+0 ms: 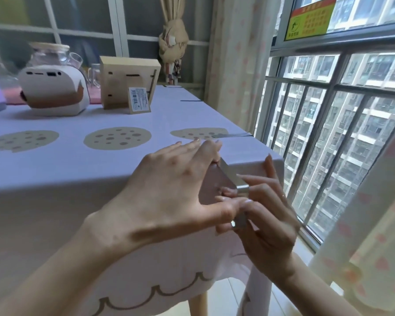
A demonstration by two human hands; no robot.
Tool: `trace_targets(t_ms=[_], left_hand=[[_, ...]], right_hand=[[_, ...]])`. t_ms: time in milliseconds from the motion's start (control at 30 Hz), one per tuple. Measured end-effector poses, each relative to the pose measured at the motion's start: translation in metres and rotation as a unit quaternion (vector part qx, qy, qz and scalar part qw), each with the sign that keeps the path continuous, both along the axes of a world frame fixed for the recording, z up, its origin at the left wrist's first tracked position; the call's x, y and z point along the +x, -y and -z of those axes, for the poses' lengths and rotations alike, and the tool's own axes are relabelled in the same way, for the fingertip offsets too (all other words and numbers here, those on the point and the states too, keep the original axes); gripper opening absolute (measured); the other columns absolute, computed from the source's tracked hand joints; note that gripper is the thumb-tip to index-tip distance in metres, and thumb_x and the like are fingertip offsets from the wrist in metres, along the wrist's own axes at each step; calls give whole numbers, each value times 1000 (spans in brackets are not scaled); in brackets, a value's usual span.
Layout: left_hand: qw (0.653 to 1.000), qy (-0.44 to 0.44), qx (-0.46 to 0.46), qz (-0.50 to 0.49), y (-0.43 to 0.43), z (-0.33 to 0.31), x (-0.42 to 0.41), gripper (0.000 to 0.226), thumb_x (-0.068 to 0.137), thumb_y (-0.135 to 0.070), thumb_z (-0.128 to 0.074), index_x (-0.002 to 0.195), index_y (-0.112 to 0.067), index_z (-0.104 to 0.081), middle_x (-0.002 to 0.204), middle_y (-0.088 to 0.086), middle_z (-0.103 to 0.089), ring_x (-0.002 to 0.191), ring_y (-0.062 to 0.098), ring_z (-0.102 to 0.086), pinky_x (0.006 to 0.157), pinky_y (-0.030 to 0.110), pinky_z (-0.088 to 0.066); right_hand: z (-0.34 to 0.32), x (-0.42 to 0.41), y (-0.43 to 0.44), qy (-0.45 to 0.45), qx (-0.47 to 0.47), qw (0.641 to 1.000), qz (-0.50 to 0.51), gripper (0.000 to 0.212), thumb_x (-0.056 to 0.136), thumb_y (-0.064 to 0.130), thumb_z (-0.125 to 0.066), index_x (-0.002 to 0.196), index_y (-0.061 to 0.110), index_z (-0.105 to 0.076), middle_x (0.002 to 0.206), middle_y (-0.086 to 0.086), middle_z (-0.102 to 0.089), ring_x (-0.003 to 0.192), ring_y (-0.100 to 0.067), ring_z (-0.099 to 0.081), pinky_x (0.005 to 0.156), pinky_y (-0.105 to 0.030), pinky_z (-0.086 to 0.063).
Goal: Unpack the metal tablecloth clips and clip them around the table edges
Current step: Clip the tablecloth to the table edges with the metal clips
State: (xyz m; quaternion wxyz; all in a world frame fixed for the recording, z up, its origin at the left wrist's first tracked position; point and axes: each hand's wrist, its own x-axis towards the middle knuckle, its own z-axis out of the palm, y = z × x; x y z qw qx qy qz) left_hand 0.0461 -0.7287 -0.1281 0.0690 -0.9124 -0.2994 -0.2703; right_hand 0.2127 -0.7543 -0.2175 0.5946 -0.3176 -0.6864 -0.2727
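Observation:
A shiny metal tablecloth clip sits at the near right corner of the table, its upper end at the edge. My right hand pinches its lower bent part, index finger raised against the corner. My left hand lies flat on the lilac tablecloth, fingertips on the tabletop, thumb reaching down to the clip's lower end. Along the right edge three other clips are fixed: one near, one further back and one at the far end.
A white and brown device, a wooden box with a barcode label, a glass jar and glass cups stand at the back. A window with bars and curtains are close on the right. A table leg shows below.

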Motion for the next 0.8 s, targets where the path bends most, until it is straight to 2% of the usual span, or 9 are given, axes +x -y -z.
trace_targets(t_ms=[100,233,267,367,433,533,600,700,800], left_hand=[[1000,-10,5,-3,0,0,0,78,70,-80,-31,122,-24,-48,114,-11,-62,102,13,-60,73,25,-39],[1000,-11,7,-11,-1,1,0,77,73,-75,-30,129,-24,-47,122,-8,-61,109,14,-58,75,23,-35],[1000,-12,7,-15,-2,1,0,78,74,-74,-29,132,-25,-46,127,-7,-59,114,14,-56,77,24,-36],[1000,-12,15,-19,-4,3,0,78,76,-73,-27,134,-25,-47,135,-6,-54,124,14,-51,87,27,-41],[1000,-6,19,-17,-3,3,1,74,77,-73,-28,129,-25,-51,129,-7,-59,118,15,-56,82,27,-44],[999,1,32,-12,-2,3,2,63,78,-72,-31,114,-25,-53,114,-10,-64,98,15,-63,67,24,-38],[999,8,39,-8,-3,3,2,62,78,-71,-32,113,-24,-53,109,-12,-65,93,14,-63,65,23,-36],[999,22,47,-3,-3,4,3,65,78,-69,-34,118,-21,-54,104,-13,-65,91,13,-64,64,22,-35],[998,24,55,-16,-2,4,5,69,79,-68,-34,123,-18,-54,104,-14,-66,91,12,-64,65,18,-35]], right_hand=[[4,4,-2,19,14,1000,12,37,95,29,-48,76,12,-74,72,-8,-68,97,-20,-56,102,-59,-35],[-2,6,-14,62,51,994,73,5,78,18,-64,76,16,-68,89,6,-60,89,-20,-53,97,-49,-37],[-3,7,-17,62,56,993,83,6,78,19,-63,75,16,-68,91,5,-58,89,-20,-51,95,-48,-38],[-5,8,-19,43,52,993,97,16,79,18,-60,71,13,-73,97,0,-54,93,-19,-44,93,-44,-40],[-7,7,-15,40,32,993,108,18,79,20,-62,69,10,-75,99,-1,-53,93,-21,-45,93,-42,-40],[-11,9,-6,53,-17,994,92,34,81,45,-64,90,12,-71,109,0,-55,103,-21,-49,96,-42,-39],[-13,11,-1,42,-54,996,61,50,81,57,-59,105,13,-55,117,-3,-59,111,-22,-52,101,-46,-36],[-19,10,3,23,-94,993,65,58,80,58,-59,114,12,-50,126,-7,-57,122,-23,-51,107,-52,-31],[-24,13,2,25,-102,992,71,60,76,56,-67,114,11,-56,123,-1,-61,119,-16,-53,102,-45,-37]])
